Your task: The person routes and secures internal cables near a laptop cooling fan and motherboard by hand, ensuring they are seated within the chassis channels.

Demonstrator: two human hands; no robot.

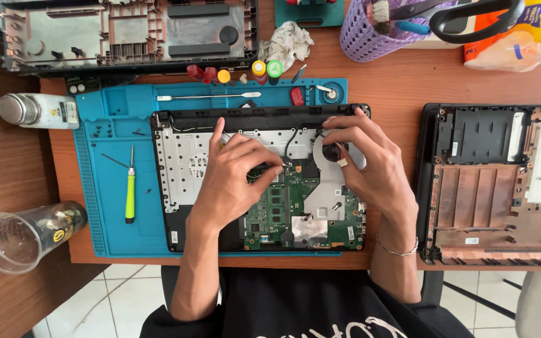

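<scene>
An opened laptop base (183, 163) lies on a blue repair mat (111, 206), its green circuit board (283, 209) and silver metal plates exposed. My left hand (233, 178) rests on the middle of the board, fingertips pinched at a small dark part near a black cable (290, 143). My right hand (370, 166) sits over the upper right, fingers curled around the round black fan hub (332, 152). A thin bracelet circles the right wrist.
A green-handled screwdriver (130, 194) lies on the mat's left. A metal pry tool (208, 96), coloured bits and screws sit along the mat's top. Laptop covers (126, 31) (496, 181), a white bottle (39, 110), a plastic cup (20, 235), a purple basket (370, 31).
</scene>
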